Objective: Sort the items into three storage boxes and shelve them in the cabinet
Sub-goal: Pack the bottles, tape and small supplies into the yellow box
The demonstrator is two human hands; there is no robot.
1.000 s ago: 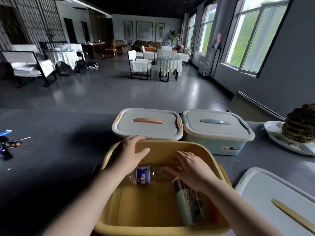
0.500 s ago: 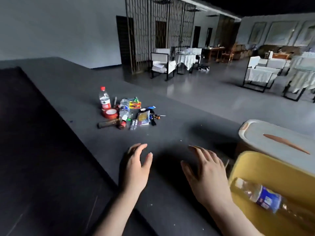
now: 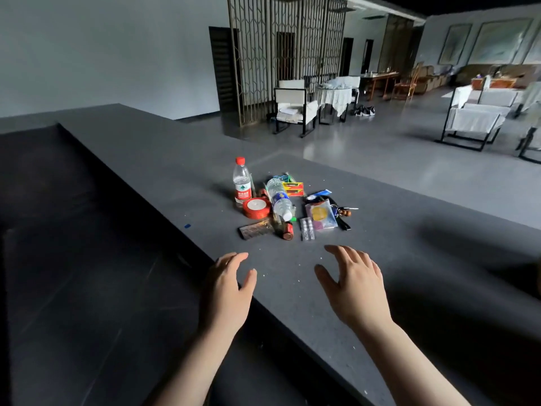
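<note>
Hovering: left hand [image 3: 227,291], right hand [image 3: 355,285] spread, empty | item pile [image 3: 288,208] mid-counter [image 3: 380,259], edges distant

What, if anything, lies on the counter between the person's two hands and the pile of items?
Nothing visible: bare counter separates the open left hand and right hand from the pile.

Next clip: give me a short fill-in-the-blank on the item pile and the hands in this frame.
1. The upright bottle has a ___ cap.
2. The blue-labelled bottle lies on its ___.
3. The left hand and right hand each hold ___.
4. The red tape roll sits directly in front of the ___ bottle.

Missing words: red; side; nothing; upright
</note>
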